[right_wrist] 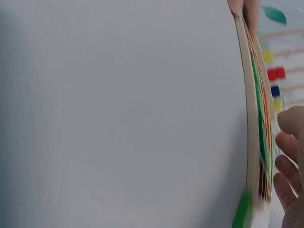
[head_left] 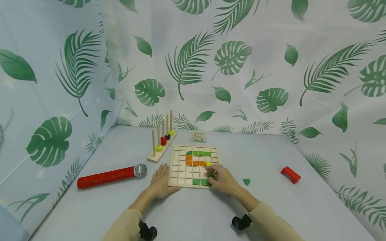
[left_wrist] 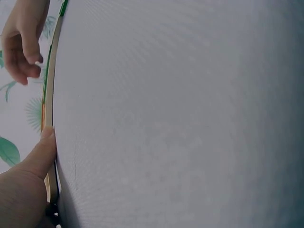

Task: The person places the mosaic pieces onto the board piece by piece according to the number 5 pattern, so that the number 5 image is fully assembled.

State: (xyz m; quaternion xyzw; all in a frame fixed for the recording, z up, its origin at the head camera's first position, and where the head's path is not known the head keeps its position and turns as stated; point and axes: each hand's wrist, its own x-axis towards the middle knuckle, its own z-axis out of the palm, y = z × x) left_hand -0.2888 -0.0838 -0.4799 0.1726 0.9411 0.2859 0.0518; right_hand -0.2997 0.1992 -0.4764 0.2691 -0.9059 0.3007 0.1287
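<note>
A wooden grid board (head_left: 180,170) lies on the table with green, orange and yellow tiles in some squares. My left hand (head_left: 162,182) lies flat at its near left corner, fingers straight along the left side. In the left wrist view, the left thumb (left_wrist: 40,154) touches the board's near edge. My right hand (head_left: 224,180) hovers over the board's right part, fingers loosely bent near a dark green tile (head_left: 212,175), which they partly cover. The right wrist view shows the right fingers (right_wrist: 285,168) spread apart beside the board with nothing visible between them.
A loose green rounded tile (head_left: 246,181) lies right of the board, and a red arch block (head_left: 291,175) farther right. To the left lies a red microphone (head_left: 111,175). Behind stand a peg stacker (head_left: 161,152) with coloured beads and a small pattern card (head_left: 197,136).
</note>
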